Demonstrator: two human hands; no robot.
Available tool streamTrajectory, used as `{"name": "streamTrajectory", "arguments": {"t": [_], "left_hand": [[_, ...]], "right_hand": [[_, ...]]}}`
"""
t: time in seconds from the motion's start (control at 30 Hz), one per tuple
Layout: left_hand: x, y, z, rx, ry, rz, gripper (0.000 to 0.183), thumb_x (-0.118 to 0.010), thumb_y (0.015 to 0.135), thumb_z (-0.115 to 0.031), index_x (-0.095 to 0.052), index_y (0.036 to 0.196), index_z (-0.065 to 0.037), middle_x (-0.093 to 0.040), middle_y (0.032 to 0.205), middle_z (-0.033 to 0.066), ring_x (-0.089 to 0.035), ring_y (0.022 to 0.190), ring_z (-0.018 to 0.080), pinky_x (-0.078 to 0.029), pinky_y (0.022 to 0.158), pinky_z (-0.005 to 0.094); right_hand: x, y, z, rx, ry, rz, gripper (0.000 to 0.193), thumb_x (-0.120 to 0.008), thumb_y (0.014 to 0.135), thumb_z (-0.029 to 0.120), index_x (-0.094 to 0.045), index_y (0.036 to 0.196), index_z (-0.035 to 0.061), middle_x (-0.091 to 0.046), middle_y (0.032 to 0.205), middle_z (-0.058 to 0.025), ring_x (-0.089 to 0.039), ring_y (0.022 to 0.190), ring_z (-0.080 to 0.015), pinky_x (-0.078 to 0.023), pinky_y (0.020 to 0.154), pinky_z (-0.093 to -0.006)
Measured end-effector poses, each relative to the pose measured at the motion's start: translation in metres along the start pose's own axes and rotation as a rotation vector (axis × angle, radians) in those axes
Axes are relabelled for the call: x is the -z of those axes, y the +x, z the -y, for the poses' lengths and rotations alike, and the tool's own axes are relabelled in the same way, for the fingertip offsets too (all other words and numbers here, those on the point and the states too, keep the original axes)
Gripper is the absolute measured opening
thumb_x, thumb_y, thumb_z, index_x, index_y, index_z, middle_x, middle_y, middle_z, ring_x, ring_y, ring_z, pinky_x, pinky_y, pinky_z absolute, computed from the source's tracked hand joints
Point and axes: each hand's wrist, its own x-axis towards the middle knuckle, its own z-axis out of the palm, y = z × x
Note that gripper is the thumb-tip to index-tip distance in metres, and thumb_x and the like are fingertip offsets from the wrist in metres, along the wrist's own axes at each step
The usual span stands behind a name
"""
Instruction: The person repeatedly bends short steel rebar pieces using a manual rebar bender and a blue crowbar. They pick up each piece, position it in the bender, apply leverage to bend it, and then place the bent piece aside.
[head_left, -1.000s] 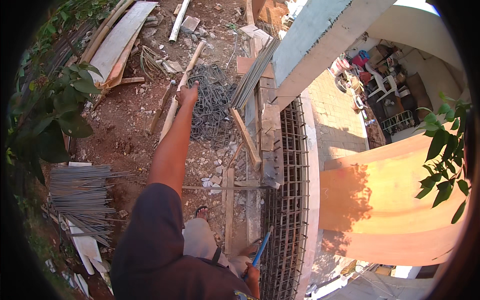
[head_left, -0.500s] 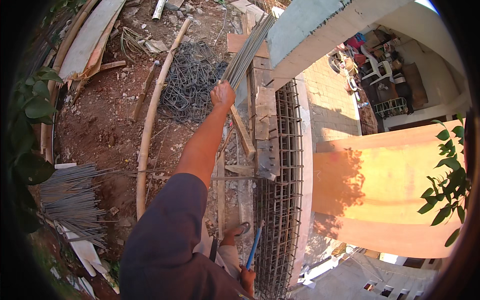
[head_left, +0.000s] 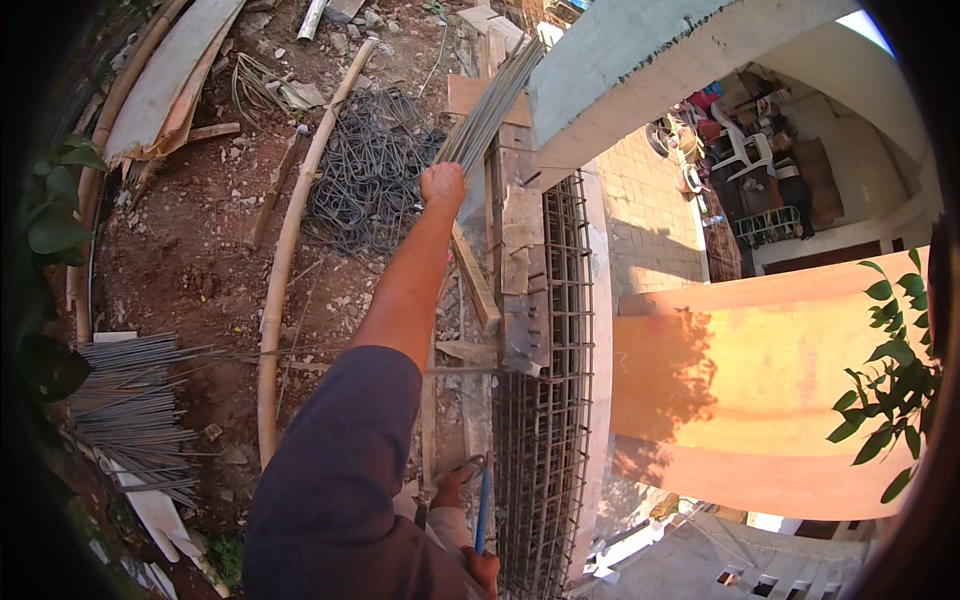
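Observation:
My left hand (head_left: 442, 184) reaches far forward at the end of an outstretched arm. Its fist is closed at the near end of a bundle of thin steel rods (head_left: 492, 108), which slants up and right beside the concrete beam. Low in the view, my right hand (head_left: 482, 568) grips a blue stick-like handle (head_left: 482, 508) held nearly upright; what kind of tool it belongs to I cannot make out. Just right of this hand runs a long rebar cage (head_left: 545, 450). Nail-studded wooden boards (head_left: 522, 270) lie along its far part.
A tangle of bent steel stirrups (head_left: 370, 170) lies left of my left hand, beside a long wooden pole (head_left: 290, 250). Cut rods (head_left: 130, 400) are piled at the left. A grey concrete beam (head_left: 620, 80) stands at upper right, and an orange-brown panel (head_left: 760, 390) spans the right.
The view has shifted slightly, moving most of the scene leftward. The blue handle has swung more upright in my right hand. My left fist stays on the rods.

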Motion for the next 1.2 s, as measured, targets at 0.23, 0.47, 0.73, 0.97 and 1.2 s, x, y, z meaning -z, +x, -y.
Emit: {"name": "streamTrajectory", "arguments": {"t": [0.23, 0.47, 0.73, 0.97, 1.2], "left_hand": [[0.011, 0.001, 0.0, -0.08, -0.077, 0.028, 0.024, -0.075, 0.091, -0.023, -0.081, 0.1, -0.002, -0.081, 0.102, 0.0179, -0.08, 0.095, 0.0311, -0.063, 0.08, 0.0425], [0.043, -0.096, 0.041, -0.162, -0.976, 0.918, 0.027, -0.076, 0.094, -0.029, -0.081, 0.092, -0.002, -0.061, 0.067, 0.0015, -0.047, 0.051, 0.0132, -0.034, 0.049, 0.0363], [0.005, -0.303, 0.013, 0.521, -1.657, 0.85, 0.042, -0.053, 0.113, -0.051, -0.067, 0.127, -0.014, -0.061, 0.089, 0.0022, -0.051, 0.067, 0.0176, -0.045, 0.063, 0.0476], [-0.023, -0.411, -0.066, 0.393, -1.847, 0.452, 0.054, -0.032, 0.116, -0.06, -0.063, 0.113, -0.016, -0.046, 0.072, -0.0031, -0.032, 0.055, 0.0107, -0.031, 0.053, 0.0395], [-0.082, -0.565, -0.151, 0.313, -1.825, 0.363, 0.05, -0.033, 0.115, -0.062, -0.051, 0.09, -0.022, -0.031, 0.073, -0.0005, -0.027, 0.06, 0.0161, -0.029, 0.062, 0.0441]], "right_hand": [[-0.002, -0.005, -0.006, 0.101, -0.066, 0.002, 0.063, -0.08, 0.077, 0.055, -0.082, 0.102, -0.0032, -0.078, 0.092, -0.0278, -0.079, 0.096, -0.041, -0.058, 0.089, -0.046], [0.0, 0.008, -0.003, 0.138, -0.118, 0.056, 0.064, -0.08, 0.077, 0.056, -0.083, 0.103, -0.0021, -0.078, 0.095, -0.0289, -0.078, 0.101, -0.0424, -0.057, 0.093, -0.0477], [0.029, 0.055, 0.034, 0.309, -0.24, 0.078, 0.065, -0.079, 0.079, 0.056, -0.082, 0.106, -0.0035, -0.078, 0.097, -0.0287, -0.078, 0.101, -0.039, -0.058, 0.092, -0.0465], [0.07, 0.091, 0.053, 0.436, -0.223, 0.102, 0.064, -0.078, 0.084, 0.059, -0.08, 0.092, -0.0043, -0.076, 0.079, -0.0256, -0.079, 0.085, -0.0403, -0.059, 0.08, -0.0505], [0.103, 0.15, 0.032, 0.57, -0.2, 0.08, 0.055, -0.081, 0.082, 0.05, -0.08, 0.091, -0.0047, -0.076, 0.08, -0.0225, -0.078, 0.082, -0.0311, -0.058, 0.079, -0.0448]]}}
